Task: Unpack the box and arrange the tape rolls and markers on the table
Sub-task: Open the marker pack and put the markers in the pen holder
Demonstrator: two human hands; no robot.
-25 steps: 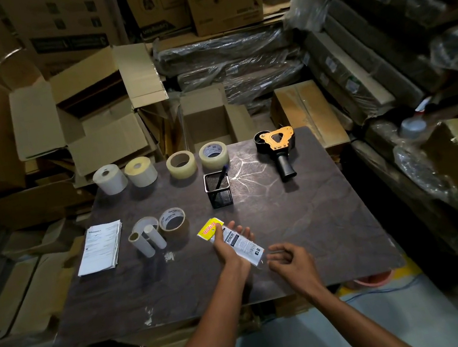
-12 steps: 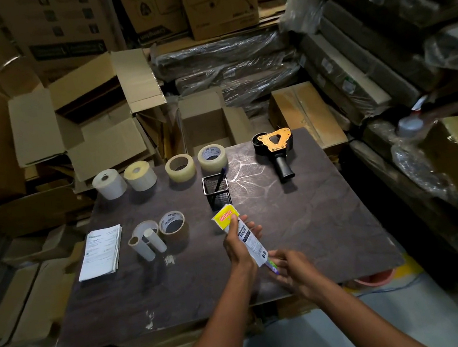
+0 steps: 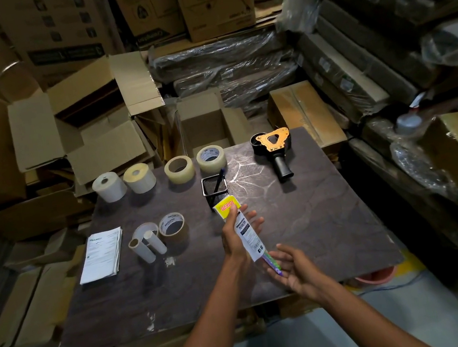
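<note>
Single head-worn view — forward and down over the table (image 3: 320, 218)

Dim overhead light, glare mid-table (image 3: 239, 171), wide-angle warp at edges.

marker pack (image 3: 244, 229) print too small; tips hidden by right hand (image 3: 294, 271).

Matt dark stone-look table (image 3: 320, 218); glossy clear plastic tape rolls (image 3: 194, 164) at 12 o'clock; black wire-mesh metal pen cup (image 3: 214, 186).
</note>
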